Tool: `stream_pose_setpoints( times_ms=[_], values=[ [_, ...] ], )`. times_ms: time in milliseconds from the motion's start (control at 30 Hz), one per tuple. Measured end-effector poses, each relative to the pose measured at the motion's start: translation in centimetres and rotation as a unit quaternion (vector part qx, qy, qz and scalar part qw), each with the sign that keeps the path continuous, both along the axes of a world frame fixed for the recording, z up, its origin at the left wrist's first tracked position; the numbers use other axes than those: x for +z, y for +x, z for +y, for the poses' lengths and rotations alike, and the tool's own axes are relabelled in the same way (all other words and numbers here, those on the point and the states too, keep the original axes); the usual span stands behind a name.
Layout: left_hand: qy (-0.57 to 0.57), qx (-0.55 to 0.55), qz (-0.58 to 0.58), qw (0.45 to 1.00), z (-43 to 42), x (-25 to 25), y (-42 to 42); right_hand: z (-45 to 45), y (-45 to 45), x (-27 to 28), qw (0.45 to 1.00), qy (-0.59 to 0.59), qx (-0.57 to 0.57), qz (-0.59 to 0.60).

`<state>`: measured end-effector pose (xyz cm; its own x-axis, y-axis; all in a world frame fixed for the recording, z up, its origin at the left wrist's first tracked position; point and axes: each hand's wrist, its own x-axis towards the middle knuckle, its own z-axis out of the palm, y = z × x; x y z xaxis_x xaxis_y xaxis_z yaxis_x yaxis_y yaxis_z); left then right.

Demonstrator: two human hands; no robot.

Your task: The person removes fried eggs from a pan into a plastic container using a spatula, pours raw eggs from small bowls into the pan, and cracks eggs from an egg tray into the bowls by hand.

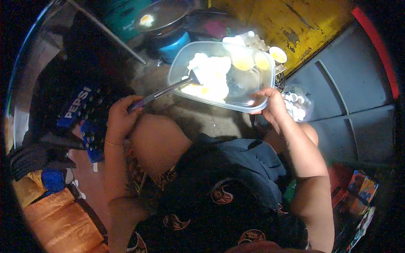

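Container: one clear plastic box (247,87), rounded corners, open top, held above the person's knees, slightly tilted. Contents: fried eggs (213,69), whites and some yolk heaped toward the left side, much washed out by glare. Yellow rounds show at the far right of the box; whether they lie inside it or behind its clear wall cannot be told.

Right hand (271,103): clamped on the near right corner of the box, thumb over the rim, fingers beneath.

Left hand (122,118): closed around the handle of a metal spatula (162,92). The spatula slants up into the box over its left rim, blade at the eggs.

Cooking gear, beyond the box: one dark frying pan (166,23), a single fried egg (147,20) lying toward its left side; blue stove (177,44) directly below the pan.

Behind the box, right: egg carton (258,42) with a white egg (251,33) at its top; a small bowl (278,55) with yellow contents, just beside the carton.

Right of the right hand: clear bag (298,103) of eggshells.

Left side: blue crate (90,137), near a panel lettered PEPSI; orange cloth (63,221) at lower left.

Surroundings: worn yellow panel (291,25); grey cabinet (331,90) at right.
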<state>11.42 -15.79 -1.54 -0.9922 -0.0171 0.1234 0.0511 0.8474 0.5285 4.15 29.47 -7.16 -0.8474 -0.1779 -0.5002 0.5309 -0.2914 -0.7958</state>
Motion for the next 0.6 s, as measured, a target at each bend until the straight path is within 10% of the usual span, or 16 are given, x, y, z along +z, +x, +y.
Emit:
stream_pose_setpoints(
  times_ms=[600],
  values=[
    [0.043, 0.028, -0.013, 0.999, -2.4, 2.3, -0.2, -3.5, -1.8, 2.1, 1.0, 0.003, 0.013, -0.002]
  ],
)
